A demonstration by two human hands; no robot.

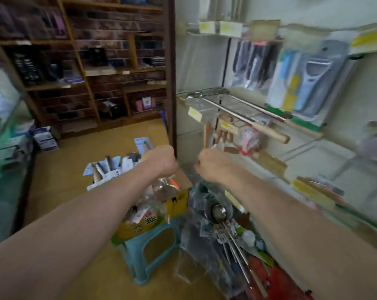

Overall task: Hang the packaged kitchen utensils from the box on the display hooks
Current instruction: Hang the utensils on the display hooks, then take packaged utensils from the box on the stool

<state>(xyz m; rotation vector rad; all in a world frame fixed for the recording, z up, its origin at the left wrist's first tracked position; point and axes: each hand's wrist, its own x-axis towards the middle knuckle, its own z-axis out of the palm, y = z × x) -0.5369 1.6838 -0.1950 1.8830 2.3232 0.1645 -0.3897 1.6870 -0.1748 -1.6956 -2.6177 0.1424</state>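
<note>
Left hand point(161, 159), right hand point(211, 166) curled (hold: cannot tell); crinkly clear bag point(196, 239) below.

The yellow cardboard box point(179, 202) stands open on a stool point(140, 252), and the packaged utensils point(109, 167) inside it stick upward. Wooden-handled packets hang blurred from the display hooks point(224, 126).

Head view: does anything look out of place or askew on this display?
A long wooden-handled utensil lies flat across the wire rack, handle jutting past its edge, instead of hanging. Packaged utensils poke out of the box at mixed angles. No damage shows.
</note>
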